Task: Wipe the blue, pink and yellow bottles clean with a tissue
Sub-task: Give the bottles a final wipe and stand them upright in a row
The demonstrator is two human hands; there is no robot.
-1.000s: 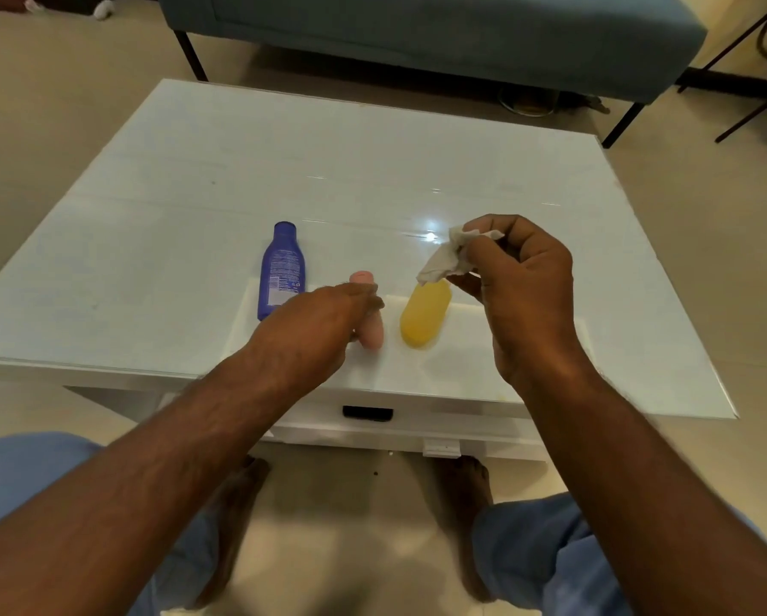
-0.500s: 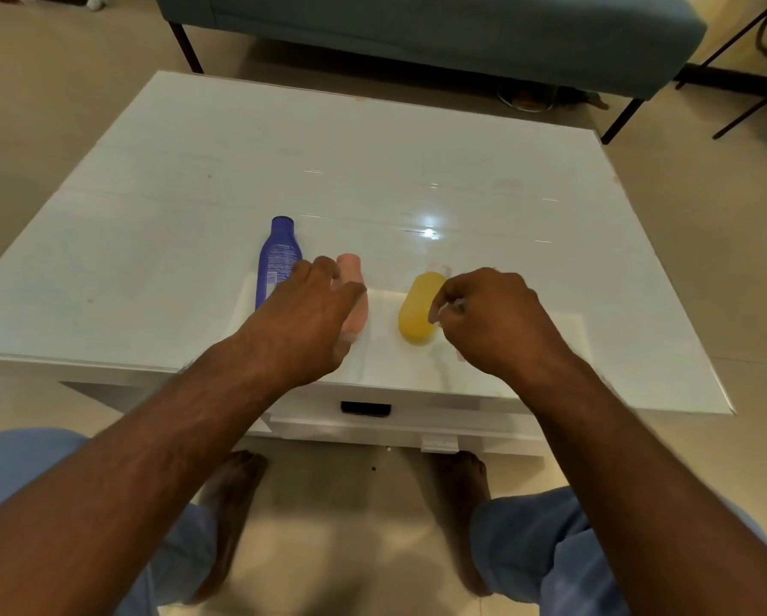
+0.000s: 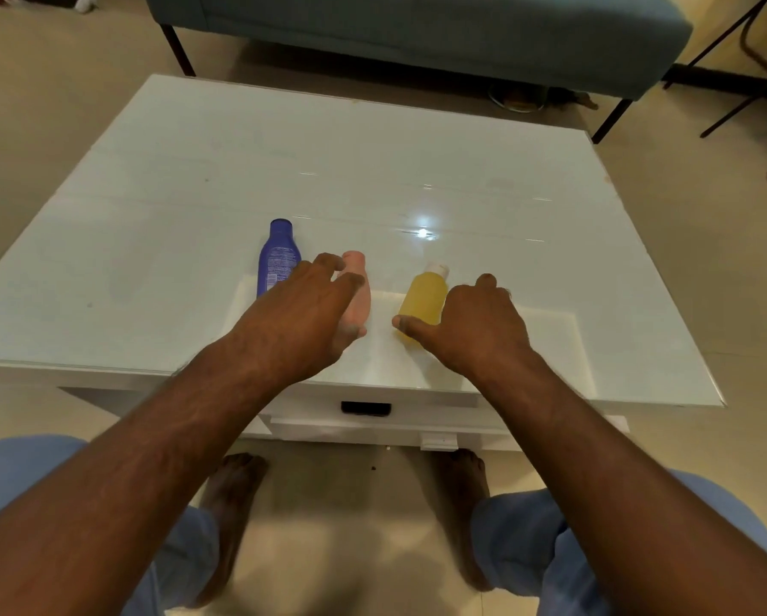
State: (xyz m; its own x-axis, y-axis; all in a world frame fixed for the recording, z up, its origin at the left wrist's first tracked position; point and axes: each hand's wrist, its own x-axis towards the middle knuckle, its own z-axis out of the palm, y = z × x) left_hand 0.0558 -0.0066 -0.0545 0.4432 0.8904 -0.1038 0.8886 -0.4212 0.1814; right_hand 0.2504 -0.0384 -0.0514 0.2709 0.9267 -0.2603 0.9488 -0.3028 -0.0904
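— What is seen from the head view on the table (image 3: 195, 206)?

— Three bottles are laid flat near the front edge, caps pointed toward the far edge. The blue bottle (image 3: 276, 257) is placed leftmost, the pink bottle (image 3: 358, 286) just beside it, and the yellow bottle (image 3: 424, 300) a little apart to the right. A yellow liquid is shown through the yellow bottle's clear wall; nothing can be told of what is held inside the other two.

— And the hands?

— The left hand (image 3: 304, 320) is spread wide over the pink bottle, which is partly covered; a firm grip cannot be confirmed. The right hand (image 3: 475, 329) is curled narrow against the yellow bottle's right side, thumb laid at its base. Whether the tissue is kept inside that hand cannot be told.
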